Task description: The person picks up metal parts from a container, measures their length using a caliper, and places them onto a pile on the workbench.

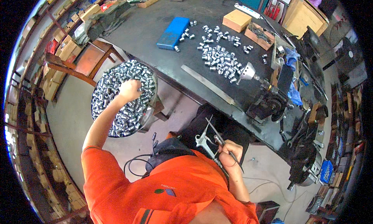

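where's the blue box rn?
Head view, upper centre: blue box lies flat on the dark bench, left of the scattered metal sleeves.

Round basin (149, 107) brimming with small shiny metal sleeves (116, 107), sitting on a stand left of the table, left hand (130, 90) closing over the pile near its top, right hand (230, 152) holding thin metal rods (217, 140) slanting upward near the lap

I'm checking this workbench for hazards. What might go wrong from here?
The left hand digs into a round pan heaped with metal sleeves; some may spill over the rim. The right hand grips thin pointed tools close to the body, which might jab.
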`<state>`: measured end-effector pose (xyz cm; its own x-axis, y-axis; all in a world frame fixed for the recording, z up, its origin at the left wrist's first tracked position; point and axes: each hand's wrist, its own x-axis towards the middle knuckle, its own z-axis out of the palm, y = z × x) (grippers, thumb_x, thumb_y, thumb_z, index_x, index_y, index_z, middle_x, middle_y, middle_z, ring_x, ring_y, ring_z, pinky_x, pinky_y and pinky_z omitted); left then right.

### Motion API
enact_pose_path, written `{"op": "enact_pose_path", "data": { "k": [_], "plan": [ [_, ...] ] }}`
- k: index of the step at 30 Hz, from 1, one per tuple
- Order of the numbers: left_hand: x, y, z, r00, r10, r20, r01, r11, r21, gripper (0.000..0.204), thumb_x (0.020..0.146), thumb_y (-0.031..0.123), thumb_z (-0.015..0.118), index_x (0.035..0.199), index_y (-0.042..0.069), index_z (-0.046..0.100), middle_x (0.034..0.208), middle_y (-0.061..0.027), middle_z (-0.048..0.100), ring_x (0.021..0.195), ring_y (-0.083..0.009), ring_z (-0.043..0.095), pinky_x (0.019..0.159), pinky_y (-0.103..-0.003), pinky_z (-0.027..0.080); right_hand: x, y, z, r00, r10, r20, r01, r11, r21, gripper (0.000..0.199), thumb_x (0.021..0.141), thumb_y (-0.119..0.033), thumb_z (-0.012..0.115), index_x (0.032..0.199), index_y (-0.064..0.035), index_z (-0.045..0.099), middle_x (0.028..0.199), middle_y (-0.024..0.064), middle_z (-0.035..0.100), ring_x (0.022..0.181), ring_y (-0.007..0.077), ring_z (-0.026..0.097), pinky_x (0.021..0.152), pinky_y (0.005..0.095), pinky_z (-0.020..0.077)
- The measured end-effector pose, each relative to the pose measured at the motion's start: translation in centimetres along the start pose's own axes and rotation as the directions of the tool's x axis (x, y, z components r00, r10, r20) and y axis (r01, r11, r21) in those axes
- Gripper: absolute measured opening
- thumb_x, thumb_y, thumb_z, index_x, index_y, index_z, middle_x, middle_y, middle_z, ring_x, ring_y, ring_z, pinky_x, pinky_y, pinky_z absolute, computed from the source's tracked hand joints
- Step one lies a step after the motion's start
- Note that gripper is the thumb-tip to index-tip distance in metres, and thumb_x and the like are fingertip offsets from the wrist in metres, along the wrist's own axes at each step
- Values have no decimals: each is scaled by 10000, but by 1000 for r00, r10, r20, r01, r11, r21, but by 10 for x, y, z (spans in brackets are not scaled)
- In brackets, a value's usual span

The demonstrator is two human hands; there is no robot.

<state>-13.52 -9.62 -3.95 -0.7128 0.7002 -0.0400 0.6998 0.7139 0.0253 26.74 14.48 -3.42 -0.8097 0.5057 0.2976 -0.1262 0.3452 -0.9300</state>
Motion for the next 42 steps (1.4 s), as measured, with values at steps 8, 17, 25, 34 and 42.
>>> {"op": "enact_pose_path", "data": {
  "k": [8, 17, 25, 34, 42],
  "plan": [
    [-16, 8, -2, 999, 10, 39, -4, 987, -159, 272, 615, 203, 744, 840, 90, 639, 876, -73, 668, 857, -269, 647, 766, -387, 509, 1, 3, 2, 1000, -12, 6, 12, 1000, 16, 253, 643, -105, 560, 537, -31, 344, 550, 66, 436, 480, 165, 424, 448, 290, 290],
    [-17, 10, 1, 1000, 14, -7, -15, 980, -201, 257, 599, 193, 759, 784, 68, 632, 799, -114, 650, 803, -317, 638, 715, -408, 501, -3, 6, 2, 1000, 13, 12, -13, 1000, -5, 217, 592, -18, 554, 551, -37, 342, 543, 51, 369, 472, 160, 378, 451, 293, 272],
    [-17, 11, -1, 996, 77, -52, -86, 979, -186, 182, 640, 223, 740, 646, 82, 625, 712, -111, 638, 734, -314, 629, 697, -411, 491, 0, -4, 7, 1000, 11, -10, -11, 999, 36, 225, 576, 59, 532, 557, -32, 327, 544, 60, 359, 473, 168, 357, 446, 299, 259],
    [-29, 93, -70, 986, 152, 72, 48, 156, -987, 147, 822, 66, 679, 905, 27, 564, 779, -65, 649, 715, -151, 639, 624, -244, 493, 17, -21, 10, 995, -57, 86, 59, 998, -18, 195, 570, 35, 546, 577, -41, 367, 557, 66, 361, 470, 194, 372, 444, 306, 274],
    [-58, 184, -41, 729, 614, 302, 530, -227, -817, 309, 924, 292, 569, 945, -16, 577, 671, -97, 612, 615, -198, 624, 628, -332, 522, 28, -26, 8, 971, -102, 217, 84, 992, 91, 226, 606, -56, 628, 625, -42, 403, 589, 94, 392, 481, 254, 405, 447, 338, 305]
  ]
}}
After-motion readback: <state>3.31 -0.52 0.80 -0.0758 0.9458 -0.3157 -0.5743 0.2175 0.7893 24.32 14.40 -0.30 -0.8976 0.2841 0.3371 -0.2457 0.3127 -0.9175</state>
